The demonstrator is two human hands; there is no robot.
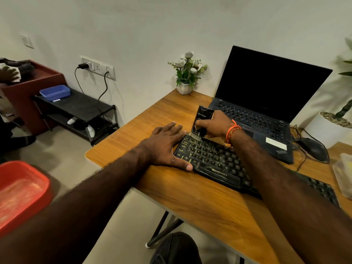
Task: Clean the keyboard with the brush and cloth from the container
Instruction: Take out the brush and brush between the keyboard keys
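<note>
— What lay closest to the person?
— A red container (22, 189) at the lower left, off the desk (190, 197). On the desk sat the black keyboard (215, 161), angled across the wood.
— And the hands?
— The left hand (167, 147) lay flat, fingers straight, at the keyboard's left end, thumb against its near corner, holding nothing. The right hand (213, 124) was curled around a black brush (202, 119), held upright with its bristles on the keyboard's far left corner keys.
— Beyond that?
— An open laptop (266, 103) with a dark screen, a mouse (314, 147) to its right, and a small flower pot (185, 77) by the wall.
</note>
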